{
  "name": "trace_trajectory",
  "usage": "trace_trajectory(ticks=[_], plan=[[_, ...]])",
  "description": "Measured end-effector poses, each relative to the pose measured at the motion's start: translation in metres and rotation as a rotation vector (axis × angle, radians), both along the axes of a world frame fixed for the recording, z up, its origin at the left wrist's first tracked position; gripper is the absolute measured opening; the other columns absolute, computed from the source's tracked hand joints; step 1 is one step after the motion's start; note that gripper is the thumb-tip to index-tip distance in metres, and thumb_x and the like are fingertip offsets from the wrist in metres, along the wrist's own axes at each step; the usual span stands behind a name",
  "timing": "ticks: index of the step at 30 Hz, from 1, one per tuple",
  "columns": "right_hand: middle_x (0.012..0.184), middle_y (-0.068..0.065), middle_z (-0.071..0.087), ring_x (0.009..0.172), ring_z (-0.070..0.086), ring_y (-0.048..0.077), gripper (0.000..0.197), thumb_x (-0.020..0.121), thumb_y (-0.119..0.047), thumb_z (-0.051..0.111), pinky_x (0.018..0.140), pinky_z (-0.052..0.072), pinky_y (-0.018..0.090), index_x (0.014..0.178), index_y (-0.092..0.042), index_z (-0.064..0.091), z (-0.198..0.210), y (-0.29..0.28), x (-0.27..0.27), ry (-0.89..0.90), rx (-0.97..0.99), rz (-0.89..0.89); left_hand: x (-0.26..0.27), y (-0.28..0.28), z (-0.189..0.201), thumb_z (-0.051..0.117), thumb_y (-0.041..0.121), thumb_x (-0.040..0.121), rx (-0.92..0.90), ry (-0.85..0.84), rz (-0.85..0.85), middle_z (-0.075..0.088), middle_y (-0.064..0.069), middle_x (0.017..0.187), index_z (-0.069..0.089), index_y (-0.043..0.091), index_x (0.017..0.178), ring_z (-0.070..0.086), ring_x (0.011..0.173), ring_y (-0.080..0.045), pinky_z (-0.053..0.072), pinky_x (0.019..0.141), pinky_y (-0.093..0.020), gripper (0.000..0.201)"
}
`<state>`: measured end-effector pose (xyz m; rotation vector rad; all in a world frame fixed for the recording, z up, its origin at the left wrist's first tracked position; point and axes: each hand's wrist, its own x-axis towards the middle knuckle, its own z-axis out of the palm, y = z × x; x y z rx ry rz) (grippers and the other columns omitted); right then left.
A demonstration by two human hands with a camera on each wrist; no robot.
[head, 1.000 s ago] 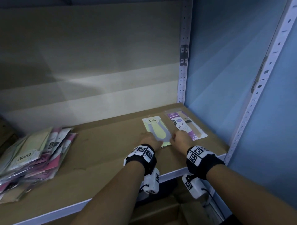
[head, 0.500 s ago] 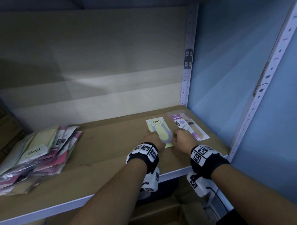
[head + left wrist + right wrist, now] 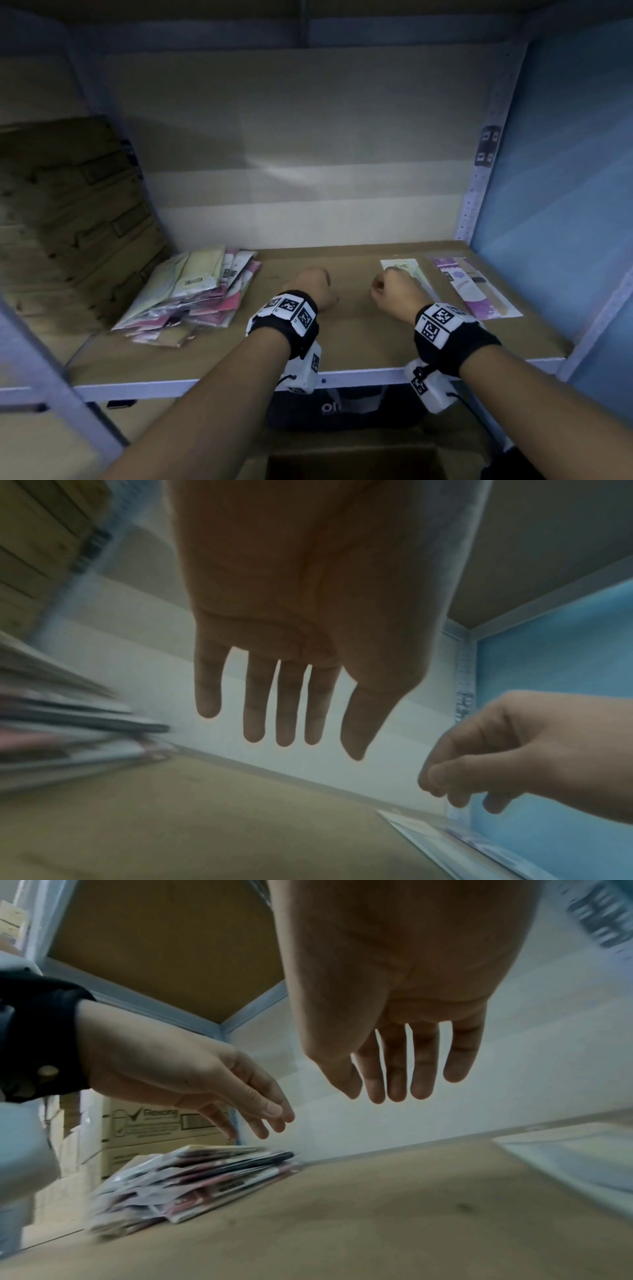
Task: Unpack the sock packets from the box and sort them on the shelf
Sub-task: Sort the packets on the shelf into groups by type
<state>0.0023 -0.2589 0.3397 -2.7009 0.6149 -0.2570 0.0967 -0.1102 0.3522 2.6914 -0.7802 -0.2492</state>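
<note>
1. Both hands hover empty above the shelf: the left hand has its fingers straight and slightly spread, holding nothing; the right hand hangs with fingers straight and close together, also holding nothing.

2. An unsorted pile of sock packets lies at the shelf's left end, well apart from two sorted packets at the right: a pale green packet partly behind the right hand, and a purple packet just beside it, nearer the blue wall.

3. The step in hand looks like a reach to the pile for the next packet. Done well, it would take one packet off the top, not a clump; the glossy wrappers probably slide on each other.

4. Both sorted packets lie flat, long axes running front to back and roughly parallel, printed headers toward the back wall. A new packet should match that heading.

5. In the pile, packets fan out at mixed angles.
</note>
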Motion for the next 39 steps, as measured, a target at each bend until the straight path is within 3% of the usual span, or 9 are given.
trace_trajectory(ticks=[9, 14, 18, 22, 25, 29, 34, 37, 39], plan=[[0.097, 0.009, 0.071, 0.093, 0.065, 0.029, 0.018, 0.087, -0.028, 0.059, 0.084, 0.053, 0.036, 0.09, -0.013, 0.069, 0.004, 0.112, 0.079, -0.025, 0.148, 0.176, 0.05, 0.148, 0.014, 0.061, 0.03, 0.085, -0.139, -0.044, 0.239, 0.066, -0.009, 0.108, 0.065, 0.012, 0.106, 0.061, 0.096, -0.025, 0.046, 0.078, -0.028, 0.027], [0.078, 0.011, 0.065, 0.075, 0.062, 0.028, 0.024, 0.089, -0.026, 0.056, 0.066, 0.043, 0.027, 0.077, -0.007, 0.065, -0.002, 0.164, 0.119, -0.042, 0.258, 0.248, 0.075, 0.221, 0.009, 0.06, 0.036, 0.084, -0.188, -0.028, 0.461, 0.064, -0.008, 0.107, 0.061, 0.015, 0.107, 0.061, 0.096, -0.027, 0.051, 0.082, -0.032, 0.031], [0.068, 0.003, 0.059, 0.06, 0.055, 0.018, 0.032, 0.096, -0.032, 0.05, 0.052, 0.038, 0.023, 0.086, -0.007, 0.068, -0.006, 0.197, 0.147, -0.031, 0.33, 0.269, 0.095, 0.263, 0.0, 0.054, 0.046, 0.084, -0.152, -0.017, 0.615, 0.062, -0.014, 0.113, 0.061, 0.008, 0.109, 0.057, 0.105, -0.034, 0.051, 0.09, -0.042, 0.046], [0.057, 0.001, 0.054, 0.051, 0.052, 0.014, 0.047, 0.098, -0.041, 0.043, 0.046, 0.033, 0.022, 0.072, -0.007, 0.063, -0.012, 0.214, 0.168, -0.043, 0.338, 0.238, 0.114, 0.288, -0.015, 0.05, 0.052, 0.087, -0.135, 0.04, 0.73, 0.063, -0.019, 0.111, 0.061, 0.001, 0.106, 0.058, 0.104, -0.037, 0.05, 0.084, -0.038, 0.056], [0.053, 0.003, 0.052, 0.055, 0.056, 0.022, 0.051, 0.093, -0.047, 0.049, 0.056, 0.043, 0.027, 0.055, -0.014, 0.049, -0.017, 0.22, 0.181, -0.071, 0.391, 0.2, 0.124, 0.294, -0.024, 0.051, 0.055, 0.089, -0.155, 0.125, 0.742, 0.064, -0.018, 0.108, 0.062, -0.002, 0.107, 0.06, 0.094, -0.031, 0.045, 0.073, -0.032, 0.06], [0.062, 0.002, 0.059, 0.06, 0.055, 0.017, 0.035, 0.086, -0.042, 0.063, 0.062, 0.043, 0.027, 0.068, -0.012, 0.061, -0.023, 0.222, 0.191, -0.058, 0.445, 0.163, 0.132, 0.294, -0.031, 0.059, 0.052, 0.086, -0.192, 0.173, 0.747, 0.059, -0.011, 0.097, 0.061, -0.001, 0.107, 0.051, 0.083, -0.024, 0.042, 0.07, -0.029, 0.057], [0.067, 0.001, 0.061, 0.062, 0.056, 0.015, 0.028, 0.088, -0.034, 0.064, 0.062, 0.041, 0.025, 0.073, -0.011, 0.064, -0.019, 0.217, 0.186, -0.075, 0.529, 0.119, 0.133, 0.302, -0.031, 0.067, 0.037, 0.084, -0.229, 0.189, 0.773, 0.067, -0.017, 0.108, 0.066, -0.001, 0.109, 0.055, 0.083, -0.024, 0.043, 0.07, -0.027, 0.046], [0.074, 0.006, 0.067, 0.069, 0.063, 0.02, 0.025, 0.088, -0.026, 0.065, 0.068, 0.049, 0.029, 0.07, -0.009, 0.063, -0.013, 0.214, 0.18, -0.138, 0.666, 0.085, 0.13, 0.307, -0.027, 0.073, 0.033, 0.08, -0.277, 0.229, 0.801, 0.065, -0.015, 0.11, 0.065, -0.003, 0.11, 0.059, 0.092, -0.026, 0.044, 0.074, -0.026, 0.047], [0.075, 0.01, 0.07, 0.066, 0.066, 0.022, 0.023, 0.088, -0.021, 0.066, 0.059, 0.052, 0.031, 0.067, -0.012, 0.061, -0.012, 0.212, 0.177, -0.171, 0.788, 0.062, 0.127, 0.31, -0.022, 0.076, 0.029, 0.078, -0.36, 0.248, 0.827, 0.065, -0.016, 0.112, 0.063, -0.004, 0.112, 0.062, 0.101, -0.029, 0.048, 0.077, -0.028, 0.049]])
